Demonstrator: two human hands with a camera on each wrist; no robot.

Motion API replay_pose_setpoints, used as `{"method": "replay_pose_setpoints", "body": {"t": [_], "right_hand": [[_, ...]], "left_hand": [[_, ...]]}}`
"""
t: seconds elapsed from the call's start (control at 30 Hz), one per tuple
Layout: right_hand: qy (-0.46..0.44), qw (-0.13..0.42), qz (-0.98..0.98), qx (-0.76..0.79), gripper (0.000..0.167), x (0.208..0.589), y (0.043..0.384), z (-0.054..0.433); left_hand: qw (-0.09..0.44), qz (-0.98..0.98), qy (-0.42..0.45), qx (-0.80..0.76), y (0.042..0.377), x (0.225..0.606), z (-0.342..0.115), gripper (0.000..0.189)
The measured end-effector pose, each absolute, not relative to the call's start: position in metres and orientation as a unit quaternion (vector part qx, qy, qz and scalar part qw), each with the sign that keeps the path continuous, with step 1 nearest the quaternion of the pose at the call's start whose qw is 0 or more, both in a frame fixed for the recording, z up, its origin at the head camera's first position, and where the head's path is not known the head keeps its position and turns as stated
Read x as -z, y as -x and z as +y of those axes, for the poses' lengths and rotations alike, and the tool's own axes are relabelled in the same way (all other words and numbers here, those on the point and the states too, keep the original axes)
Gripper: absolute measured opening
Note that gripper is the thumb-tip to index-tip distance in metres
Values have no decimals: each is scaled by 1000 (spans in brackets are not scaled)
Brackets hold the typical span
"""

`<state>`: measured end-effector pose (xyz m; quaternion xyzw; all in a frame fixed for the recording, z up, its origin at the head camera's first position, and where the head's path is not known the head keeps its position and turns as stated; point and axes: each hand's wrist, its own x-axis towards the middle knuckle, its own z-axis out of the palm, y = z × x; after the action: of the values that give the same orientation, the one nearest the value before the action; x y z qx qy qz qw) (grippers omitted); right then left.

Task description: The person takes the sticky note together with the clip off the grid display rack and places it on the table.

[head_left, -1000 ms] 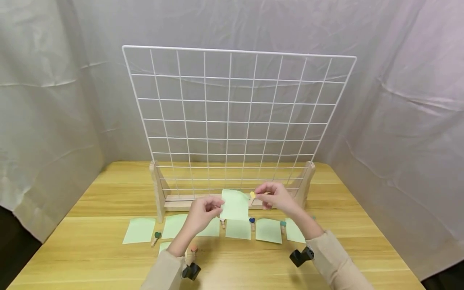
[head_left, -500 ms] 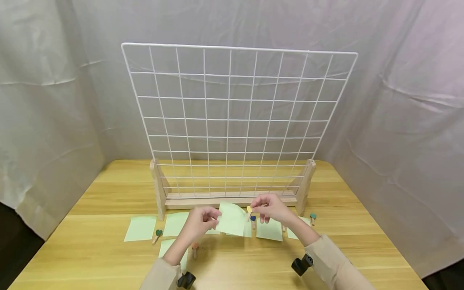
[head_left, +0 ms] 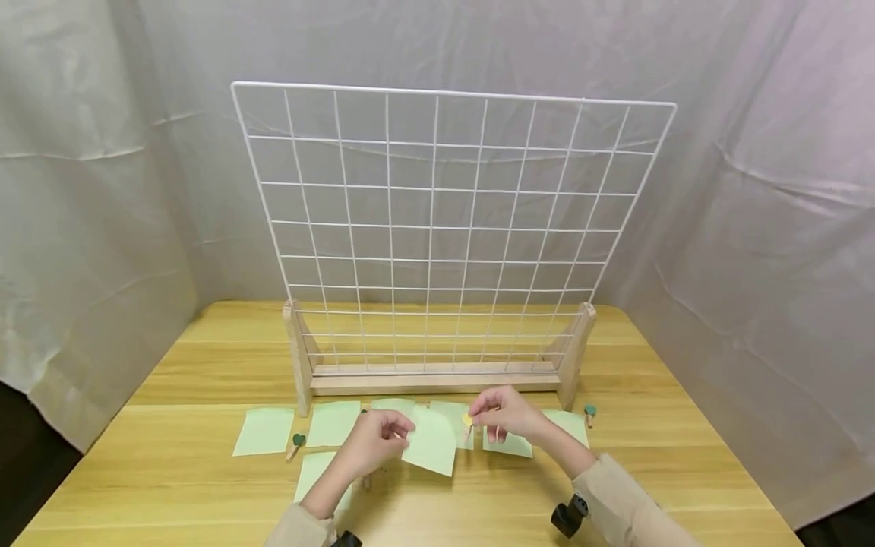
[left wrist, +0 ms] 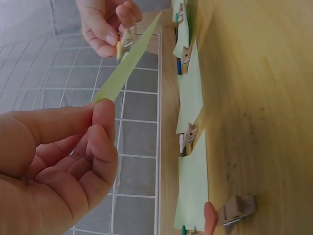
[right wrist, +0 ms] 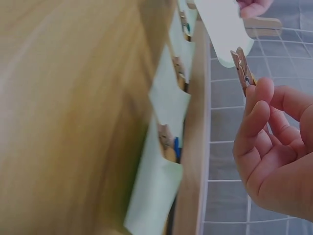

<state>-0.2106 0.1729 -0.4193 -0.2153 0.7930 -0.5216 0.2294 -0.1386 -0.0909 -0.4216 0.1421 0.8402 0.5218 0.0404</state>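
A pale green sticky note (head_left: 431, 444) hangs over the table, pinched at its left edge by my left hand (head_left: 377, 442). The left wrist view shows this note (left wrist: 128, 63) nearly edge-on, between thumb and index finger. My right hand (head_left: 509, 416) pinches a small wooden clothespin with a yellow heart (head_left: 468, 420), close to the note's right side. In the right wrist view the tips of the clothespin (right wrist: 240, 66) point toward the note (right wrist: 220, 29), right by its edge. The right hand's fingers hide the clothespin's handle end.
A white wire grid (head_left: 430, 226) stands upright in a wooden base (head_left: 437, 382) behind my hands. More green notes (head_left: 264, 431) lie before it on the wooden table (head_left: 171, 494). Heart clothespins lie among them, including a green one (head_left: 296, 445) and an orange one (left wrist: 237, 210).
Both hands have come down and nearer to me, away from the grid, carrying the note and the yellow-heart clothespin. The note has tilted. Both grips stay the same.
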Motion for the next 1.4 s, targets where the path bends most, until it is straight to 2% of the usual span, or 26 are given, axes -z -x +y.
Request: {"method": "replay_pose_setpoints", "body": {"t": [0.47, 0.87, 1.13, 1.4], "right_hand": [[186, 279, 784, 522, 15, 439, 203, 167], [184, 295, 789, 507, 11, 449, 200, 162], [198, 304, 795, 487, 10, 453, 198, 160], [203, 307, 799, 476, 8, 455, 196, 160]], "left_hand": [[85, 832, -148, -528, 134, 430, -93, 15], [105, 833, -136, -526, 131, 437, -94, 15], [148, 830, -123, -524, 126, 441, -96, 17], [168, 833, -121, -513, 122, 441, -96, 16]]}}
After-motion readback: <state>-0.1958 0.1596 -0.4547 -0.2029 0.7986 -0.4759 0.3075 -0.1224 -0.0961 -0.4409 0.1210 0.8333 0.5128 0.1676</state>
